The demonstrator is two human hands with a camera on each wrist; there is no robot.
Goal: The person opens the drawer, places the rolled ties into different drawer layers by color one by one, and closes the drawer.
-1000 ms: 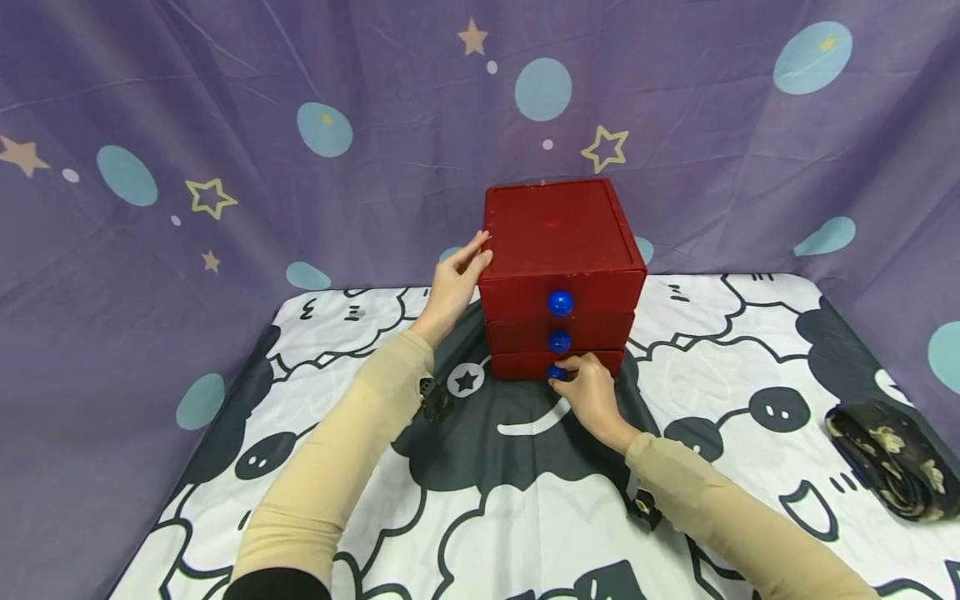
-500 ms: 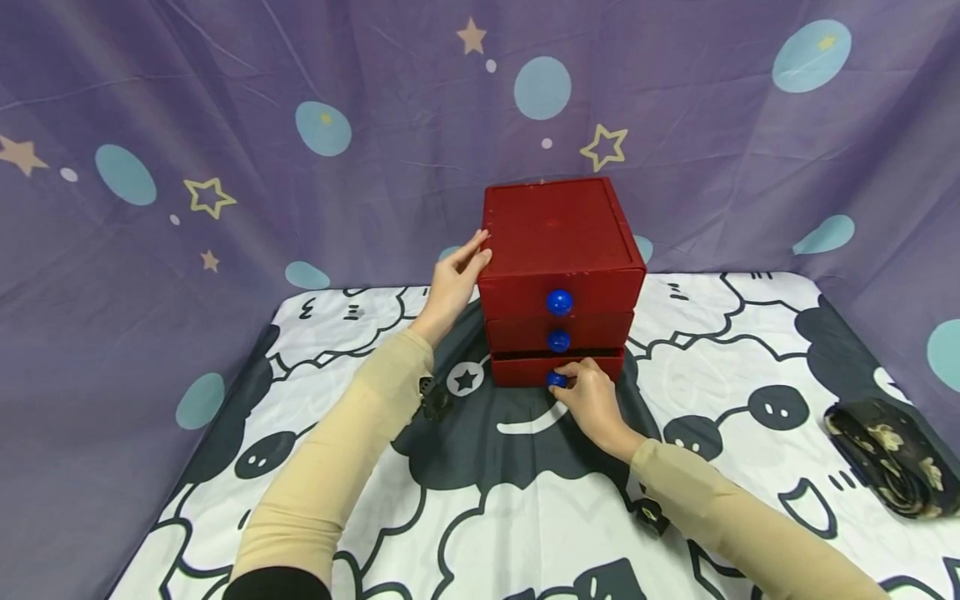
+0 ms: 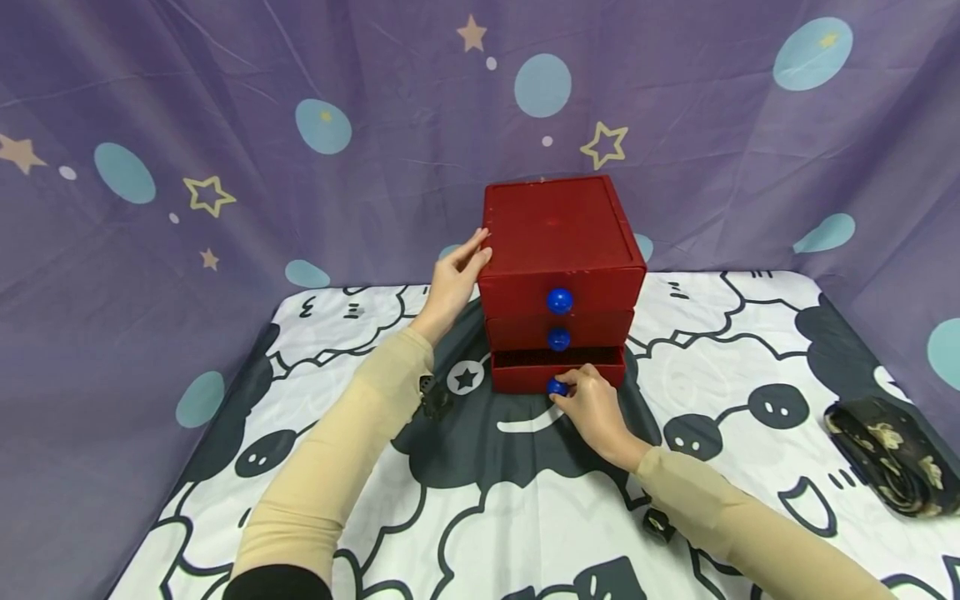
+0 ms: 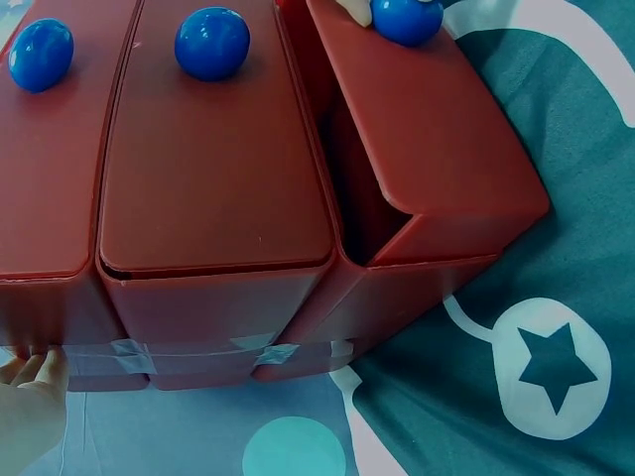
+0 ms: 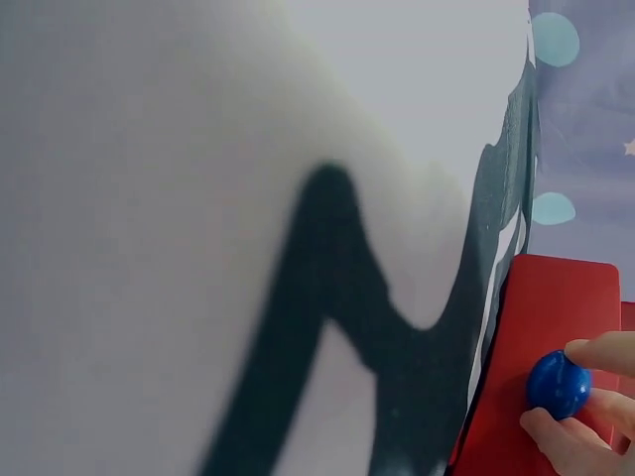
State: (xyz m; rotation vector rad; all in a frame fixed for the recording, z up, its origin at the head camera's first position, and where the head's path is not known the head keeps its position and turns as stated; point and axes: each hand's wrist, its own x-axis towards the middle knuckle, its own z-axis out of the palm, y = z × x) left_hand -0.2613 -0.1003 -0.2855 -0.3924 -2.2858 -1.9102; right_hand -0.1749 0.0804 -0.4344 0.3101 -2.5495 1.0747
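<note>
A red three-drawer cabinet [image 3: 555, 225] stands near the back of the table, each drawer front bearing a round blue knob. Its bottom drawer [image 3: 521, 382] is pulled partly out, with a dark gap above its front; the upper two are closed. My right hand [image 3: 596, 408] pinches the bottom knob [image 5: 559, 385] between thumb and fingers. With fingers extended, my left hand [image 3: 450, 287] rests against the cabinet's upper left side. In the left wrist view the left fingertips [image 4: 40, 369] touch that side, near clear tape [image 4: 198, 355]. What lies inside the drawer cannot be seen.
A folded dark cloth with a floral pattern [image 3: 892, 458] lies at the right of the table. A black-and-white cartoon sheet [image 3: 480, 533] covers the tabletop. Close behind the cabinet hangs a purple curtain [image 3: 405, 108] with stars and dots.
The bottom drawer has slid out toward me from closed, my right hand drawing back with its knob. My left hand has stayed on the cabinet's side.
</note>
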